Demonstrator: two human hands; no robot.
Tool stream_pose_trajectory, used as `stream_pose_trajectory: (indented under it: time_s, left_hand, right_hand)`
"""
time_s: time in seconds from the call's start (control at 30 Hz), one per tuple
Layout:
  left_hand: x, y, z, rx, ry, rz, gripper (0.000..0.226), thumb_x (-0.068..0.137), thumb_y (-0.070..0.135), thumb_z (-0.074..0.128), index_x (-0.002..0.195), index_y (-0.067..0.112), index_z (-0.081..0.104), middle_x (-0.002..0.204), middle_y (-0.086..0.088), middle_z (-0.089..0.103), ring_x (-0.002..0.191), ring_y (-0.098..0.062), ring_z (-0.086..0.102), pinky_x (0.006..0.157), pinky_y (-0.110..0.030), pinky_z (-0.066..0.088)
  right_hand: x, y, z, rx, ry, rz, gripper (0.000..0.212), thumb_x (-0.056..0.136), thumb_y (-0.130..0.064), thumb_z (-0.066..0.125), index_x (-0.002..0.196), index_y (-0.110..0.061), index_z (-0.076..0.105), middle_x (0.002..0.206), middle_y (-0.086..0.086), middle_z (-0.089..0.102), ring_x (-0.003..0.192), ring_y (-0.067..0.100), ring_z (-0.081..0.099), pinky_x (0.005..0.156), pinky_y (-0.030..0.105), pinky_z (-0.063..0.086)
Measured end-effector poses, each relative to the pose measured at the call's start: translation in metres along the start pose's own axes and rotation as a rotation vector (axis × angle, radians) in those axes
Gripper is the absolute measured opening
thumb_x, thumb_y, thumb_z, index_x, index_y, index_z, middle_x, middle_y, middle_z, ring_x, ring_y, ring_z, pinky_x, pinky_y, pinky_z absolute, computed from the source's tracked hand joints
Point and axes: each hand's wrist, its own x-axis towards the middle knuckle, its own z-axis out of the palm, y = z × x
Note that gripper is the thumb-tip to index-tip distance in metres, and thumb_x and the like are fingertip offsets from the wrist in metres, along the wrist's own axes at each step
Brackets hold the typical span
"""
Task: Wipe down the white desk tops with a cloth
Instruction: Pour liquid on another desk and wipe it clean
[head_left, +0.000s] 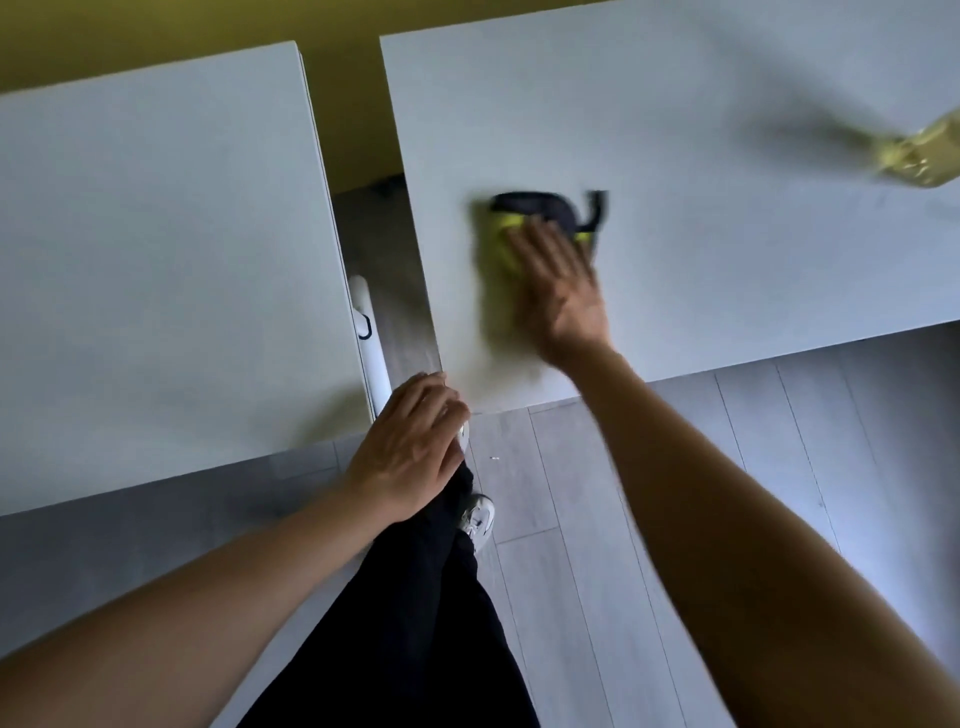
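The right hand (558, 291) lies flat with fingers spread and straight on a yellow-green and dark cloth (524, 223), pressing it onto the right-hand white desk top (701, 130) near its front left corner; the blur suggests a wiping stroke, and the open palm likely spreads pressure over the cloth. The left hand (410, 447) hangs with fingers loosely curled, holding nothing, just off that same corner in the gap beside the left desk top (156, 260), probably for balance. A blurred yellowish bottle (924, 156) stands near the right edge, clear of the wiping.
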Motion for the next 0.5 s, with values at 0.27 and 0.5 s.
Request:
stream_pose_trajectory:
  time_s: [0.27, 0.5]
  left_hand:
    - [0.061, -0.040, 0.001, 0.021, -0.017, -0.017, 0.057, 0.107, 0.041, 0.041, 0.154, 0.009, 0.045, 0.165, -0.018, 0.034, 0.154, -0.036, 0.029, 0.130, -0.043, 0.018]
    - [0.062, -0.045, 0.005, 0.062, -0.005, 0.017, 0.059, 0.104, 0.041, 0.055, 0.151, 0.006, 0.050, 0.156, -0.022, 0.046, 0.147, -0.041, 0.041, 0.122, -0.049, 0.037]
  right_hand:
    - [0.027, 0.078, -0.035, -0.105, 0.197, 0.594, 0.063, 0.099, -0.040, 0.037, 0.158, -0.021, 0.031, 0.165, 0.012, 0.025, 0.154, 0.030, 0.018, 0.126, 0.047, 0.008]
    - [0.088, -0.055, 0.031, -0.051, -0.006, -0.201, 0.060, 0.094, -0.023, 0.059, 0.152, -0.019, 0.045, 0.158, 0.014, 0.039, 0.149, 0.032, 0.031, 0.126, 0.045, 0.017]
